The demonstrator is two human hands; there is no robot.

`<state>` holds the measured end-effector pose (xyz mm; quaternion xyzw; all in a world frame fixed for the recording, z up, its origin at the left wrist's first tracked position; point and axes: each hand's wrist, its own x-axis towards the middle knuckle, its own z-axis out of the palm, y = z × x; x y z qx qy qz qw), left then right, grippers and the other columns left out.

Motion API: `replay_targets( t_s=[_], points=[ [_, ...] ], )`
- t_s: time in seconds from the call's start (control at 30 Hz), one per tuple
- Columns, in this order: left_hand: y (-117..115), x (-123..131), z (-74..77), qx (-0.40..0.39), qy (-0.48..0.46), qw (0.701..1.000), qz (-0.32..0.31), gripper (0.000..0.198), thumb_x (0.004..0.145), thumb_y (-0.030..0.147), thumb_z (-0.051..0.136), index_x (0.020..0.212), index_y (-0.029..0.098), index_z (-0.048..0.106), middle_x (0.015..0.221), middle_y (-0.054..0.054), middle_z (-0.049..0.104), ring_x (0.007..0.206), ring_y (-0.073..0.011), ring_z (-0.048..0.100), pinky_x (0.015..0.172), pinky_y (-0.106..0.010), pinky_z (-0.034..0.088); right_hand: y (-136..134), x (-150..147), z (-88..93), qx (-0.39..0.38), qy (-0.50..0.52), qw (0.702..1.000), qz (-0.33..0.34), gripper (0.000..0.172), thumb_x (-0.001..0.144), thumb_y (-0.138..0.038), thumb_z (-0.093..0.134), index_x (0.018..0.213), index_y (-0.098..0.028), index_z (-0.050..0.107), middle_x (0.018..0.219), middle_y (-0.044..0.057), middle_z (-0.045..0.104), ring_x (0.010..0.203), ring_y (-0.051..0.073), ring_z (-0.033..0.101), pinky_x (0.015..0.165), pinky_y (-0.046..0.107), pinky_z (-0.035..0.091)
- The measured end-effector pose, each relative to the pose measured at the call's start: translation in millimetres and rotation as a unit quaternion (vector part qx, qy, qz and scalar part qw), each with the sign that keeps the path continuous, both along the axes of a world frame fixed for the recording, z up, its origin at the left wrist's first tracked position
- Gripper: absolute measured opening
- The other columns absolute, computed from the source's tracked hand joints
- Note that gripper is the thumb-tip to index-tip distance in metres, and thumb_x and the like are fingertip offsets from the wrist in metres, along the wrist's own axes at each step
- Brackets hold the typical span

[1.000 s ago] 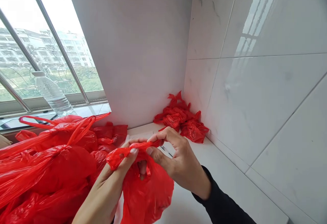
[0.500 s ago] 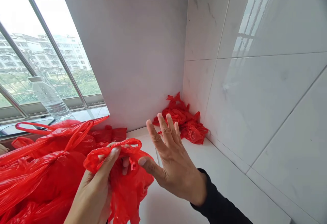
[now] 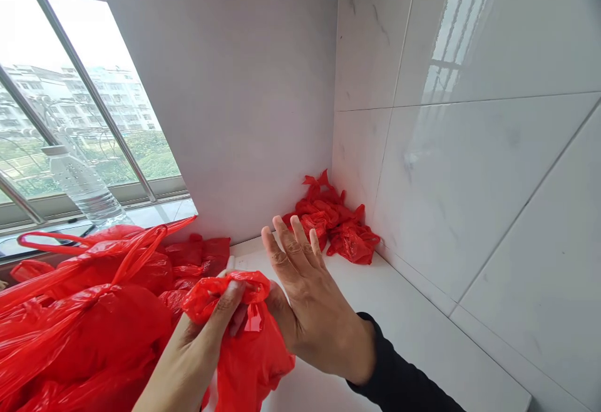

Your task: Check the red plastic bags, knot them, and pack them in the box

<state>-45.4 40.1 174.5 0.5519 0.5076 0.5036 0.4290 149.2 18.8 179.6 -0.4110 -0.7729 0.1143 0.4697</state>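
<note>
Red plastic bag [image 3: 256, 355], top pinched by my left hand [image 3: 200, 343], right hand [image 3: 312, 321] grip spread, touching it, white surface [image 3: 404, 318] below

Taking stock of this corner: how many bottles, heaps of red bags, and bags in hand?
Clear bottle: 1
Heaps of red bags: 2, the left heap and the corner heap
Red bag pinched in the left hand: 1
Total: 4
</note>
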Motion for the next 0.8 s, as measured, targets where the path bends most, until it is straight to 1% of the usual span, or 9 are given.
replay_targets(
  t_s=[0.1, 0.2, 0.3, 0.4, 0.5, 0.57, 0.63, 0.7, 0.8],
  points=[
    [-5, 10, 5.3, 0.021, 0.096, 0.995, 0.004, 0.064, 0.082, 0.071, 0.064, 0.120, 0.021, 0.071, 0.116, -0.011, 0.072, 0.110, -0.0305, 0.068, 0.086, -0.036, 0.062, -4, 4, 4.4, -0.049, 0.055, 0.996, 0.044, 0.065, 0.110, -0.046, 0.034, 0.167, -0.033, 0.004, 0.174, -0.001, 0.010, 0.162, 0.023, -0.002, 0.131, 0.057, 0.002],
    [-9, 25, 6.1, 0.137, 0.200, 0.970, -0.004, 0.066, 0.096, 0.062, 0.048, 0.152, 0.027, 0.047, 0.144, -0.012, 0.060, 0.133, -0.0304, 0.058, 0.109, -0.047, 0.052, -8, 8, 8.8, -0.131, 0.127, 0.980, 0.080, 0.059, 0.110, -0.048, 0.032, 0.166, -0.032, 0.018, 0.169, 0.002, 0.033, 0.158, 0.024, 0.026, 0.128, 0.052, 0.028],
    [-8, 35, -1.6, 0.239, 0.296, 0.924, -0.026, 0.071, 0.102, 0.039, 0.038, 0.167, 0.031, 0.010, 0.165, -0.011, 0.036, 0.152, -0.0288, 0.038, 0.119, -0.053, 0.041, -6, 11, 9.3, -0.183, 0.125, 0.973, 0.069, 0.059, 0.106, -0.052, 0.046, 0.161, -0.033, 0.035, 0.151, 0.007, 0.059, 0.121, 0.028, 0.068, 0.098, 0.045, 0.057],
    [-6, 36, -9.8, 0.253, 0.323, 0.911, -0.047, 0.074, 0.103, 0.029, 0.032, 0.166, 0.032, -0.006, 0.166, -0.012, 0.034, 0.151, -0.0275, 0.039, 0.112, -0.048, 0.049, -2, 12, 8.1, -0.186, 0.111, 0.974, 0.064, 0.054, 0.104, -0.042, 0.053, 0.156, -0.030, 0.046, 0.139, 0.008, 0.069, 0.095, 0.025, 0.076, 0.075, 0.037, 0.061],
    [-6, 34, -10.2, 0.227, 0.303, 0.925, -0.039, 0.071, 0.106, 0.036, 0.033, 0.166, 0.033, -0.003, 0.160, -0.012, 0.044, 0.149, -0.0260, 0.042, 0.111, -0.045, 0.049, -1, 12, 8.5, -0.164, 0.135, 0.975, 0.067, 0.043, 0.103, -0.033, 0.052, 0.144, -0.026, 0.060, 0.136, 0.007, 0.070, 0.116, 0.025, 0.070, 0.081, 0.033, 0.059],
    [-8, 33, -6.3, 0.214, 0.283, 0.934, -0.036, 0.071, 0.105, 0.043, 0.037, 0.167, 0.032, 0.004, 0.152, -0.012, 0.053, 0.144, -0.0257, 0.049, 0.112, -0.044, 0.047, 0, 14, 8.5, -0.162, 0.149, 0.974, 0.054, 0.038, 0.103, -0.032, 0.051, 0.138, -0.027, 0.065, 0.130, 0.006, 0.072, 0.117, 0.023, 0.068, 0.084, 0.033, 0.058],
    [-10, 31, -1.1, 0.180, 0.254, 0.949, -0.050, 0.072, 0.104, 0.049, 0.041, 0.167, 0.029, 0.013, 0.125, -0.011, 0.068, 0.118, -0.0239, 0.066, 0.100, -0.038, 0.054, 1, 15, 7.2, -0.164, 0.154, 0.974, 0.028, 0.034, 0.103, -0.034, 0.051, 0.132, -0.028, 0.068, 0.119, 0.005, 0.075, 0.101, 0.021, 0.071, 0.081, 0.033, 0.056],
    [-12, 30, 3.8, 0.125, 0.200, 0.969, -0.075, 0.073, 0.101, 0.055, 0.046, 0.165, 0.026, 0.025, 0.093, -0.006, 0.069, 0.087, -0.0204, 0.068, 0.079, -0.031, 0.058, 3, 17, 4.8, -0.168, 0.161, 0.973, 0.010, 0.030, 0.103, -0.037, 0.051, 0.125, -0.028, 0.070, 0.100, 0.003, 0.074, 0.081, 0.017, 0.068, 0.073, 0.032, 0.054],
    [-15, 28, 10.6, 0.032, 0.082, 0.990, -0.111, 0.068, 0.095, 0.061, 0.056, 0.153, 0.026, 0.049, 0.084, -0.004, 0.064, 0.077, -0.0169, 0.062, 0.073, -0.025, 0.056, 5, 18, 3.0, -0.186, 0.192, 0.963, 0.013, 0.027, 0.104, -0.039, 0.051, 0.117, -0.026, 0.070, 0.077, -0.001, 0.065, 0.065, 0.014, 0.060, 0.061, 0.029, 0.048]
  ],
)
